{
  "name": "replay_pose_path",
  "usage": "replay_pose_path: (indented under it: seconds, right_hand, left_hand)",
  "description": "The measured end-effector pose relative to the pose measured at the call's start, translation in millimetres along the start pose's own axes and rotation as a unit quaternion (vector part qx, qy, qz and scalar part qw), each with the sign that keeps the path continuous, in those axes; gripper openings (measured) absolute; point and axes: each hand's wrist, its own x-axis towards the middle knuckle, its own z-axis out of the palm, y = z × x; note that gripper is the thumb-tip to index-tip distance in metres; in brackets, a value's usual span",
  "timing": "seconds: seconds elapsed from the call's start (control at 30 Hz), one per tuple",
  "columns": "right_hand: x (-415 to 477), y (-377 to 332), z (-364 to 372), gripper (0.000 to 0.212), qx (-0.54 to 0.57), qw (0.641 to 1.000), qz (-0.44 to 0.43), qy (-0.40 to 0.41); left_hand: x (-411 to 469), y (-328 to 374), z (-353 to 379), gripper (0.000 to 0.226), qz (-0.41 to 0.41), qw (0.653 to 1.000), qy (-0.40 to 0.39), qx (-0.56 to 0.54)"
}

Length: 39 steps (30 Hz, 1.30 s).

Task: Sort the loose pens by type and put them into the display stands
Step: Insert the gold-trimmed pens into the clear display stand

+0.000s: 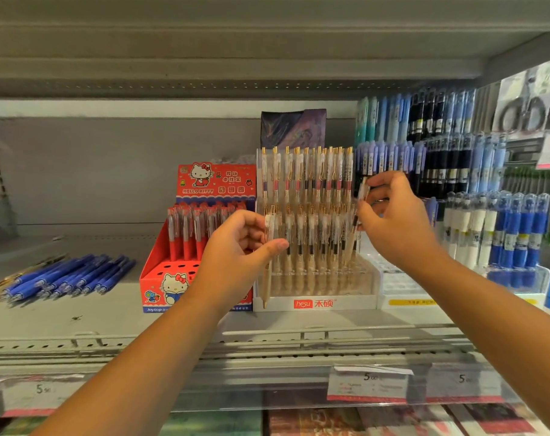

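Observation:
A clear display stand (314, 302) with a white base holds rows of beige pens with gold clips. My left hand (239, 243) grips one beige pen (267, 278) upright at the stand's left front corner, its tip near the base. My right hand (393, 218) pinches another beige pen (362, 193) at the stand's right side, slightly tilted, among the standing pens. A pile of loose blue pens (69, 276) lies on the shelf at the left. A red Hello Kitty stand (160, 278) with red pens sits beside the clear one.
More stands with blue and white pens (506, 234) fill the right end of the shelf; packaged pens hang behind them. A shelf (78, 313) surface stretches left; a wire rail (299, 336) and price tags (368, 385) run along its front edge.

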Motion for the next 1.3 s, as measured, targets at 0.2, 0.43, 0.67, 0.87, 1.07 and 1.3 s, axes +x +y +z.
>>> replay_pose_path:
  seconds: [0.2, 0.43, 0.67, 0.87, 1.07, 1.3]
  right_hand:
    - [-6.3, 15.2, 12.0, 0.026, -0.073, 0.991, 0.022, -0.110]
    - [-6.0, 17.4, 9.9, 0.026, -0.096, 0.986, 0.046, -0.130]
    - [-5.9, 7.4, 8.1, 0.027, -0.160, 0.984, -0.016, -0.080]
    - [-13.2, -27.1, 14.3, 0.013, -0.033, 0.993, -0.082, -0.083]
    - [-25.4, -55.6, 36.7, 0.014, 0.139, 0.972, 0.003, -0.190]
    - [-23.7, -55.7, 39.5, 0.014, 0.146, 0.978, 0.017, -0.148]
  left_hand:
    - [-0.8, 0.0, 0.0, 0.022, 0.007, 1.000, -0.008, 0.009]
    - [-0.7, -0.2, -0.7, 0.023, 0.006, 1.000, 0.004, -0.002]
    - [-0.9, 0.8, -0.3, 0.028, 0.003, 1.000, 0.000, -0.016]
    - [-0.7, 2.3, 0.8, 0.023, -0.006, 0.998, -0.011, -0.054]
    - [-2.7, 6.2, 1.5, 0.026, 0.020, 0.996, -0.041, -0.071]
    - [-3.1, 5.3, 3.0, 0.031, 0.033, 0.997, -0.056, -0.042]
